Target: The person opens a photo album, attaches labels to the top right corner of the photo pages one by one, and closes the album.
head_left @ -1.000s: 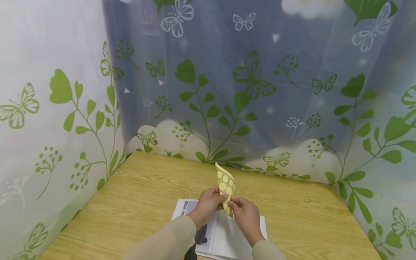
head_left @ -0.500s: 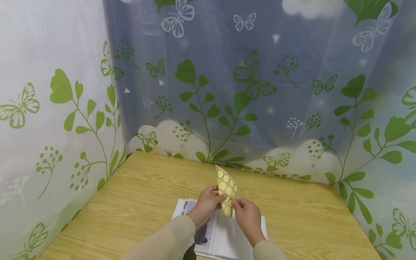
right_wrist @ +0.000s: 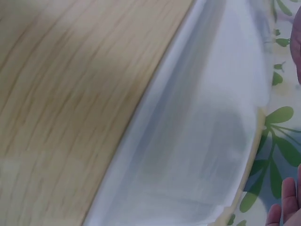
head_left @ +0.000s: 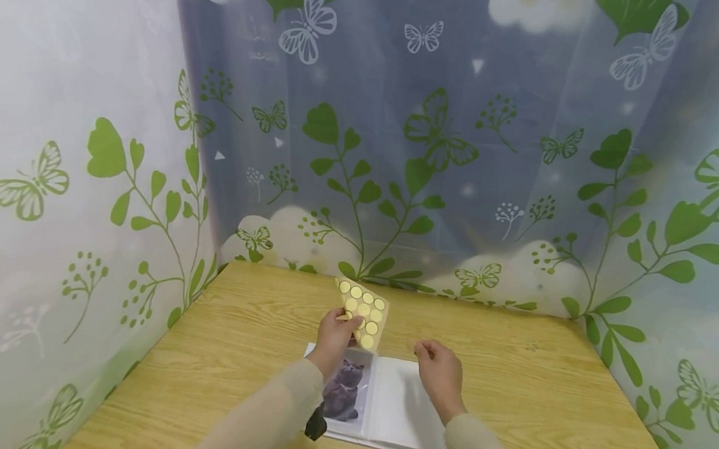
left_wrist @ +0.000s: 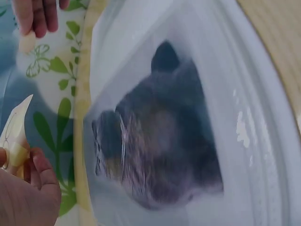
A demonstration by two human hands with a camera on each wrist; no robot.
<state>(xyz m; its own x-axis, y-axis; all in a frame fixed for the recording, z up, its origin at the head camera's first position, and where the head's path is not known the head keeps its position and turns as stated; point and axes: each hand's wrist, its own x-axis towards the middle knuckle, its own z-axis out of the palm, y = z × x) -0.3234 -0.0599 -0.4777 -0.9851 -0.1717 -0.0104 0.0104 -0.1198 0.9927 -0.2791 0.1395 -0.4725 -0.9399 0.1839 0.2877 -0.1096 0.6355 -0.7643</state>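
Note:
My left hand (head_left: 334, 338) holds up a sheet of round yellow stickers (head_left: 364, 311) by its lower left part, with the thumb across the front. A photo album (head_left: 408, 403) lies spread on the table below, a grey cat photo (head_left: 343, 390) on its left page and a white right page. Over the right page is my right hand (head_left: 440, 371), apart from the sheet. Between its fingertips it pinches a small round yellow sticker (left_wrist: 27, 42), seen in the left wrist view. Only the fingers of the right hand (right_wrist: 289, 202) show at the right wrist view's edge.
The wooden table (head_left: 527, 396) runs back to a patterned curtain (head_left: 363, 150) with leaves and butterflies. Similar curtains stand along the left (head_left: 60, 236) and right sides. A dark device (head_left: 316, 423) sits at my left wrist.
My hands have drawn apart: the left has gone left with the sticker sheet, the right slightly right with one sticker. The sheet now faces me more flatly, and the cat photo is more exposed.

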